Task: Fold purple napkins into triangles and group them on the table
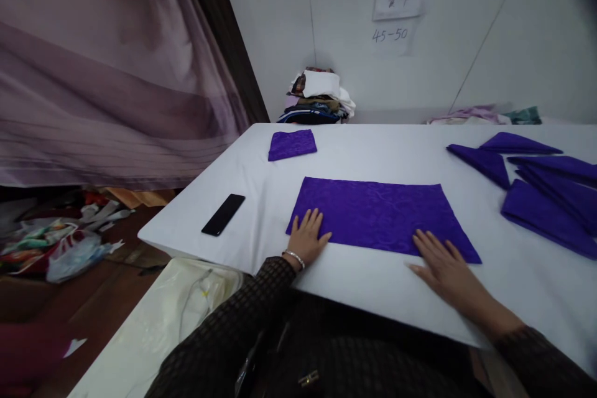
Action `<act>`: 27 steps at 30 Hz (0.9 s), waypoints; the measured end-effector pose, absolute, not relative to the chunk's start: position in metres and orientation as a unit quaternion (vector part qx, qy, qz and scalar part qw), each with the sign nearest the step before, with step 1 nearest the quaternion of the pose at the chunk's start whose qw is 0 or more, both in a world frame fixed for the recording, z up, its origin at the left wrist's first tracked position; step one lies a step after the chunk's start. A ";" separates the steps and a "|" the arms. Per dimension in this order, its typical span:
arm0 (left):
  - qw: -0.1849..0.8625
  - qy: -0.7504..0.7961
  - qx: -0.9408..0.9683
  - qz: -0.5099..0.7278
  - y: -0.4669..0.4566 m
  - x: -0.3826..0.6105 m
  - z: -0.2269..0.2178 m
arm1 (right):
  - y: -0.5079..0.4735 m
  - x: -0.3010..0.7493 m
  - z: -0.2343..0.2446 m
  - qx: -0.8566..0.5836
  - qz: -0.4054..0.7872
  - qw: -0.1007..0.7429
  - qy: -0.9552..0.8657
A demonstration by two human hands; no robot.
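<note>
A purple cloth napkin [373, 211], folded into a long rectangle, lies flat on the white-covered table [373, 283] in front of me. My left hand [308, 237] rests flat with fingers spread on its near left corner, a bracelet round the wrist. Near the right end of the close edge, my right hand [443, 264] lies palm down, its fingertips on the cloth and thumb held apart. Neither hand grips anything. Beyond, toward the far left, sits a smaller folded purple cloth [292, 145].
Several purple cloths folded into triangles [545, 211] lie at the right. A black phone [224, 214] is near the left edge. Piled clothes [319, 96] stand against the wall behind the table. A pinkish curtain [116, 74] hangs left, above plastic bags [77, 255] on the floor.
</note>
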State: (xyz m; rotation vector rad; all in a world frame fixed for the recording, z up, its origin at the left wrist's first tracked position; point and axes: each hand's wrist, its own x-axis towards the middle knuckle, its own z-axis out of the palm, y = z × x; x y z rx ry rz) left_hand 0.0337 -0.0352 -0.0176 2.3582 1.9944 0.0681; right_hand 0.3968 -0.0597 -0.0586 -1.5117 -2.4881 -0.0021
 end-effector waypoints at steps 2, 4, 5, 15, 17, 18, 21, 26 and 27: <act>0.025 0.685 0.728 0.005 -0.038 0.011 -0.015 | -0.066 0.429 -0.066 -0.544 -0.031 0.120 -0.830; 0.030 0.712 0.702 -0.007 -0.038 -0.005 -0.012 | -0.071 0.450 -0.071 -0.556 -0.052 0.122 -0.821; 0.032 0.721 0.692 -0.012 -0.037 -0.009 -0.010 | -0.073 0.455 -0.073 -0.556 -0.059 0.121 -0.820; 0.054 0.553 0.828 0.075 0.007 0.092 0.002 | -0.074 0.455 -0.077 -0.554 -0.088 0.126 -0.818; 0.082 0.549 0.829 0.070 0.027 0.104 -0.001 | -0.075 0.456 -0.077 -0.559 -0.083 0.120 -0.816; 0.091 0.562 0.820 0.064 0.038 0.103 -0.003 | -0.075 0.456 -0.076 -0.560 -0.083 0.117 -0.816; 0.096 0.618 0.779 0.055 0.073 0.074 -0.009 | -0.075 0.457 -0.076 -0.555 -0.087 0.109 -0.820; 0.084 0.708 0.700 0.039 0.104 0.004 -0.014 | -0.076 0.459 -0.076 -0.546 -0.087 0.114 -0.825; 0.083 0.723 0.685 0.032 0.107 -0.005 -0.014 | -0.076 0.459 -0.076 -0.544 -0.088 0.115 -0.827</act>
